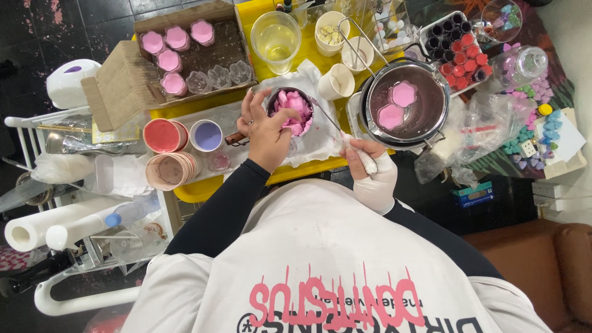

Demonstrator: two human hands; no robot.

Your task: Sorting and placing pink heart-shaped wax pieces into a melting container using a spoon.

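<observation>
Yellow table (311, 169), crowded. Left of small metal cup (290, 111): cardboard tray (213, 58) of pink flower moulds, round coloured tins. Left hand (265, 132) clasping cup, lumpy pink wax inside. Right hand (370, 169), gloved, gripping thin spoon (327, 117). Right of cup: steel pot (404, 105), two pink flowers floating.

Bright, even overhead light is falling across the cluttered yellow plastic table (308, 168); shadows are staying soft, glare is glinting off the round steel pot (431, 126), and edges are bending slightly.
</observation>
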